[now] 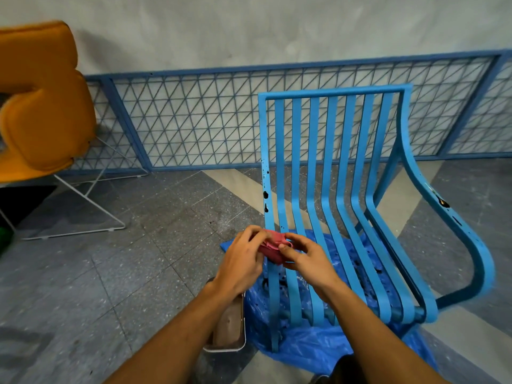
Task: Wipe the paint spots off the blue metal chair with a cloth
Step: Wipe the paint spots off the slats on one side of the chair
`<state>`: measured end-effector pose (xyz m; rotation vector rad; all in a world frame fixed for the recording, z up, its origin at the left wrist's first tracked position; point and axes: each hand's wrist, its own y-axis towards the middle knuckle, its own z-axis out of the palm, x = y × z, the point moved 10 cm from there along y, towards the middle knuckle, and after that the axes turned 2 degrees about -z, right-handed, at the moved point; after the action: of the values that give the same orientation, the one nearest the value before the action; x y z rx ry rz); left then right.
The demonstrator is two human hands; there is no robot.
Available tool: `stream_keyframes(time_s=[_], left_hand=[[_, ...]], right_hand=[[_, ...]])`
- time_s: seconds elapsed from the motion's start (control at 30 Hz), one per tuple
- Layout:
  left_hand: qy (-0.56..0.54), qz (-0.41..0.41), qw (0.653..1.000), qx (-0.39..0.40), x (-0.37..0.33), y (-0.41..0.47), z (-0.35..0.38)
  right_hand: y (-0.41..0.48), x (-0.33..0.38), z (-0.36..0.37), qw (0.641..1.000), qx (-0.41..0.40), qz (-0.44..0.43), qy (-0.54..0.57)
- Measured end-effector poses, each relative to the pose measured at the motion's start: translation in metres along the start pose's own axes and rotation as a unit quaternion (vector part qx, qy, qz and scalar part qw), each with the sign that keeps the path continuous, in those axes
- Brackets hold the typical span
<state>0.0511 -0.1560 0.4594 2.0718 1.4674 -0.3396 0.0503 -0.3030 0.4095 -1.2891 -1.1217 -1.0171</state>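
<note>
A red cloth [273, 246] is pinched between the left hand [242, 259] and the right hand [303, 257], apparently being folded into a wiping pad. Just beyond the grip, black paint spots [266, 195] are seen up the blue metal chair [332, 189] frame's left upright.

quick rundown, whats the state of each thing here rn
blue metal chair: upright, black paint spots on left post and right armrest
red cloth: bunched, held in both hands
left hand: gripping cloth
right hand: gripping cloth
blue plastic sheet: spread under chair, spattered
metal tray: on floor
</note>
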Motion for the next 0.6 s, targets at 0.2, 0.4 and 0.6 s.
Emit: stream_keyframes(time_s=[0.2,0.4,0.6], left_hand=[[-0.079,-0.047,0.994,-0.056,0.014,0.022,-0.013],[-0.111,-0.055,0.991,-0.057,0.028,0.065,-0.012],[-0.071,-0.067,0.995,-0.004,0.047,0.114,0.005]], right_hand=[[0.03,0.021,0.003,0.996,-0.04,-0.049,-0.061],[0.077,0.045,0.006,0.985,-0.078,-0.089,-0.123],[0.121,0.057,0.001,0.97,-0.096,-0.095,-0.202]])
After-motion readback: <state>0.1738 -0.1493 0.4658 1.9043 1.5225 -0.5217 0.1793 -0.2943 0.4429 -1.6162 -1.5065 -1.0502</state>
